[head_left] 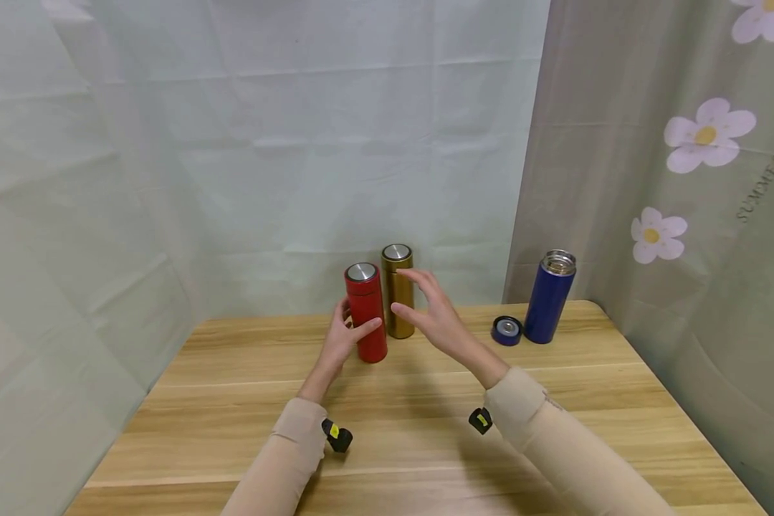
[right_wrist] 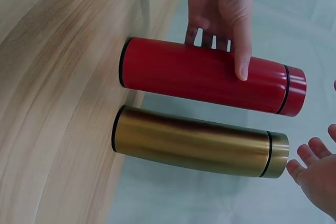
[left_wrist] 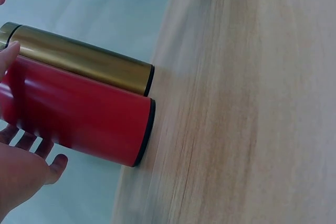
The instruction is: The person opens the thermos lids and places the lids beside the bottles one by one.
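A red thermos (head_left: 369, 315) with a silver-topped lid stands upright on the wooden table, and my left hand (head_left: 339, 340) holds it from the left side. The thumb lies across its front while the other fingers go behind it, partly hidden. Just behind and to the right stands a gold thermos (head_left: 400, 304), also with its lid on. My right hand (head_left: 440, 320) is in the air near the top of the gold thermos, its fingers spread and holding nothing. In the right wrist view that hand's fingertips are close to the gold lid (right_wrist: 276, 156).
To the right, a blue thermos (head_left: 547, 301) stands with its mouth uncovered. Its blue lid (head_left: 507, 330) lies on the table (head_left: 400, 430) beside it, inner side up. A pale cloth (head_left: 335, 165) hangs behind the table, and a flower-printed curtain (head_left: 593, 158) hangs at the right.
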### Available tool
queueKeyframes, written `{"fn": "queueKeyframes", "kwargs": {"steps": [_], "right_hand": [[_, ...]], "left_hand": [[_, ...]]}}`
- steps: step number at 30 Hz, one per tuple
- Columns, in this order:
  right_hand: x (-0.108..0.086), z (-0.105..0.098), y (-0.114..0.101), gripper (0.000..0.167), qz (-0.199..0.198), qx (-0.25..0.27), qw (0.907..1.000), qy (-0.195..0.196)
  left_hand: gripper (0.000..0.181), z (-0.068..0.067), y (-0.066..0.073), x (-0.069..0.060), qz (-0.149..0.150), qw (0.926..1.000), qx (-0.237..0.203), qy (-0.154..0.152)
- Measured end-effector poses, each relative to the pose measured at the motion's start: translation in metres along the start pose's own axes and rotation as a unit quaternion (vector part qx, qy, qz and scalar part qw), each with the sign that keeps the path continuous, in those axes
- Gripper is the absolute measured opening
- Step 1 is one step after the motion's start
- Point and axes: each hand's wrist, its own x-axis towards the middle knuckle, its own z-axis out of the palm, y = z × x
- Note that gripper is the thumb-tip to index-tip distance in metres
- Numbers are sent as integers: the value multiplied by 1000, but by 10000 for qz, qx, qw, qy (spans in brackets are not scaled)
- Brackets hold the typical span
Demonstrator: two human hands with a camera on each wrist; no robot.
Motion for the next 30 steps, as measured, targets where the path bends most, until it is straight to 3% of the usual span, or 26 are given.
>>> {"fn": "queueKeyframes", "kwargs": {"steps": [4, 12, 30], "right_hand": [[4, 4, 0, 60, 0, 24, 10000, 14], [12, 12, 0, 62, 112, 81, 9999, -39], [22, 25, 3, 64, 259, 204, 9994, -61]], "left_hand": [[92, -1, -11, 5, 93, 9999, -47, 27], [89, -1, -16, 6, 227, 9997, -70, 66], [85, -3, -16, 7, 239, 9996, 155, 0]]}}
